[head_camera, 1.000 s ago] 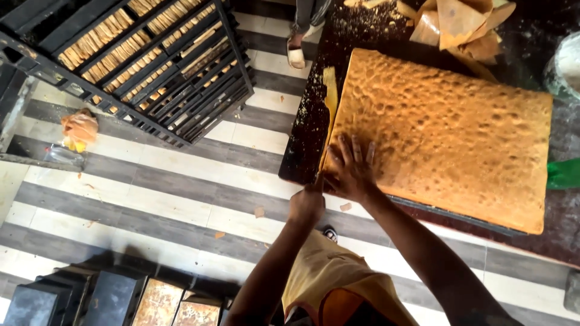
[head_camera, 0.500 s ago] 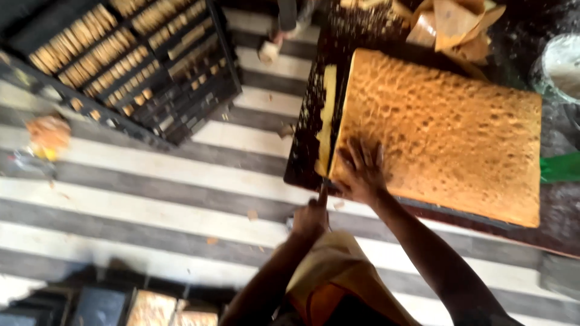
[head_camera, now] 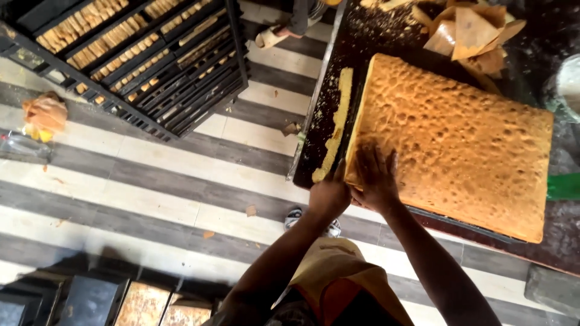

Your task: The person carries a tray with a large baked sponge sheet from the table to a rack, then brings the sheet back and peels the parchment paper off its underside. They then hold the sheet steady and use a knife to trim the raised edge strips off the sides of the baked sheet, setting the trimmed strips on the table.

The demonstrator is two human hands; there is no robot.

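Cake fills most of my view on the right: a big golden-brown sponge slab (head_camera: 453, 142), pitted all over, lies flat on the dark worktable (head_camera: 362, 36). My right hand (head_camera: 376, 178) is spread flat, fingers fanned, pressing on the slab's near left corner. My left hand (head_camera: 329, 196) is a closed fist just beside it at the slab's left edge; I take it to be gripping a knife handle, but the blade is hidden, so I cannot tell for sure what it holds.

Compared with half a second ago the view has steadied and sharpened, and the rack has come further into the picture. Both hands sit in much the same place at that corner. The trimmed strip (head_camera: 336, 124) of yellow cake lies as it did, parallel to the slab's left edge and just apart from it.

Edges: the strip lies close to the table's left rim, with little spare surface there. Crumpled brown paper (head_camera: 471, 33) crowds the far side. Left of the table the striped tile floor (head_camera: 151, 187) is broad and open, up to the black rack (head_camera: 139, 54) of cut cake pieces. Dark baking tins (head_camera: 90, 302) line the bottom edge.
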